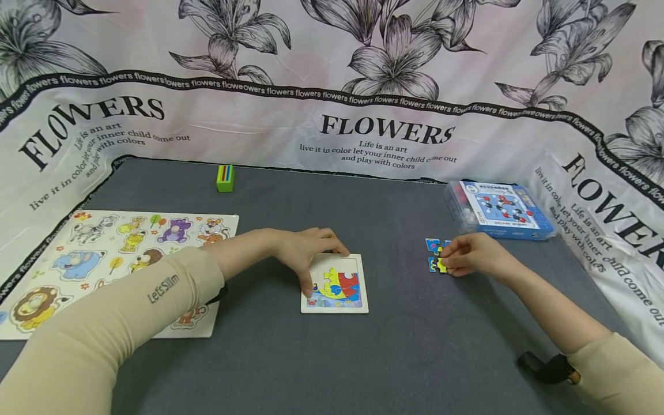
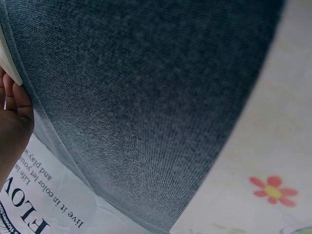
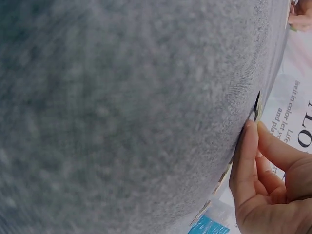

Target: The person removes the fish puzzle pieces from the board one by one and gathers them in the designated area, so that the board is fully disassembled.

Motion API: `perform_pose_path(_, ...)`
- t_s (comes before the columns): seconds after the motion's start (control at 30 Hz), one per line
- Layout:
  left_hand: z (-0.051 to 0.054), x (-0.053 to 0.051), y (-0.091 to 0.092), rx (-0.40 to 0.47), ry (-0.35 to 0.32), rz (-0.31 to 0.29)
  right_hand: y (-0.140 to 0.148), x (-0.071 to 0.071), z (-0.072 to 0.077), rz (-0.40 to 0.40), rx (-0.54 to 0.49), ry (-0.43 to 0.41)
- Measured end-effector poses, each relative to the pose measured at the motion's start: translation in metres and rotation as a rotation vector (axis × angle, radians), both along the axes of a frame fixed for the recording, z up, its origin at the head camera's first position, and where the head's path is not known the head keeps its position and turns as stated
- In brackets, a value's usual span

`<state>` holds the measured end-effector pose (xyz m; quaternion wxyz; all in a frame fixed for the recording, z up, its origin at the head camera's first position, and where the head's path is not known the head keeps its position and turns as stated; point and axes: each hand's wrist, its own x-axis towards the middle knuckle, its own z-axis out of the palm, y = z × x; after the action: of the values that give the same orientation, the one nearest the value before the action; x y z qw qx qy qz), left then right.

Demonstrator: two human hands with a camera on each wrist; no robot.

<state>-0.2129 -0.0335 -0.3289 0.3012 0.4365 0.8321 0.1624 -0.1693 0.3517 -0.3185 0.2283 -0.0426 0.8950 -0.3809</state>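
Note:
A small jigsaw board (image 1: 365, 291) with a white rim lies mid-table, partly filled with yellow, red and blue pieces. My left hand (image 1: 306, 253) grips it, thumb on the left side and fingers at the far edge. In the left wrist view, those fingertips (image 2: 22, 100) touch the board's pale edge (image 2: 9, 61). To the right, my right hand (image 1: 479, 256) pinches a yellow puzzle piece (image 1: 442, 266) between thumb and fingers; the right wrist view shows this piece (image 3: 259, 105) edge-on. Loose blue puzzle pieces (image 1: 432, 245) lie beside those fingers, partly hidden by them.
A large animal puzzle board (image 1: 223, 276) lies on the left, under my left forearm. At the back stands a green block with coloured stripes (image 1: 225, 180). Beyond my right hand sits a clear-and-blue plastic box (image 1: 500, 210). A floral-printed sheet (image 1: 249, 124) borders the grey table.

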Motion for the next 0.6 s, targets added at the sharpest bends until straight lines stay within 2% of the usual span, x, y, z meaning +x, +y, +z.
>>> perform_pose_path(0.3,0.0003,0.0000,0.0004,-0.002,0.006,-0.002,-0.0027,0.0004,0.0029,-0.017,0.047,-0.008)
perform_pose_path(0.6,0.0012,0.0009,0.0006,-0.005,0.006,-0.002,-0.0068,0.0022,0.0062,-0.007,0.106,0.024)
